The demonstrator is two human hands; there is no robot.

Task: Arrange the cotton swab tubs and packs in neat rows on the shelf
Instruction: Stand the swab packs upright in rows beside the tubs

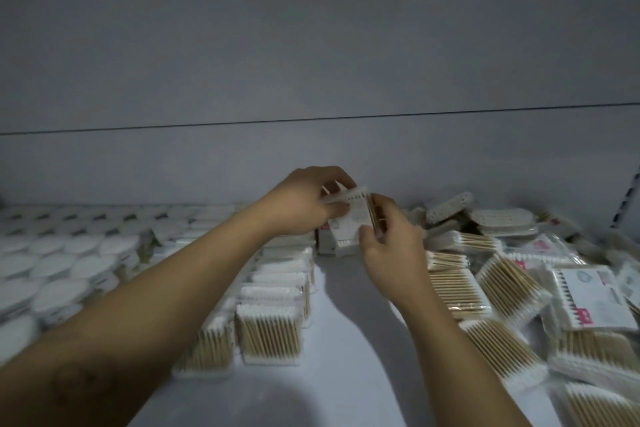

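Observation:
Both hands hold cotton swab packs [349, 218] upright near the back of the white shelf [346, 340]. My left hand [304, 204] pinches the top edge of the packs. Against their right side, my right hand [391, 236] grips them with curled fingers. A neat row of upright swab packs [273, 295] runs from the front toward the held packs. Round white tubs [59, 263] stand in rows on the left. A loose pile of swab packs [519, 288] lies scattered on the right.
The grey back wall [311, 80] rises just behind the hands. A strip of bare white shelf runs between the neat row and the loose pile. A shelf upright [627, 204] shows at the far right edge.

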